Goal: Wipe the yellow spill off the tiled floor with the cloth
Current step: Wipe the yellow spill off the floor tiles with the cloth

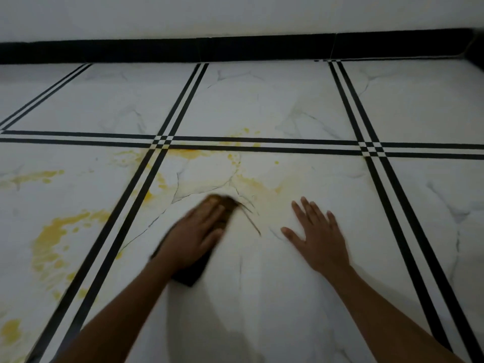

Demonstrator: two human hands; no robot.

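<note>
My left hand [195, 234] lies flat on a dark brown cloth [227, 205], pressing it to the white marble-look tiled floor [262, 297]; the hand and cloth are motion-blurred. The cloth sticks out past my fingertips and below my palm. My right hand [318, 235] rests flat on the floor with fingers spread, to the right of the cloth, holding nothing. Yellow spill [49, 239] covers the tile to the left in thick patches. Thinner yellow smears [256, 184] spread just beyond both hands and along the black tile lines [193, 153].
Double black stripes [387, 205] divide the floor into large squares. A black skirting band [235, 49] runs along the foot of a white wall [235, 14] at the far side. More yellow drops [246, 131] sit on the farther tile.
</note>
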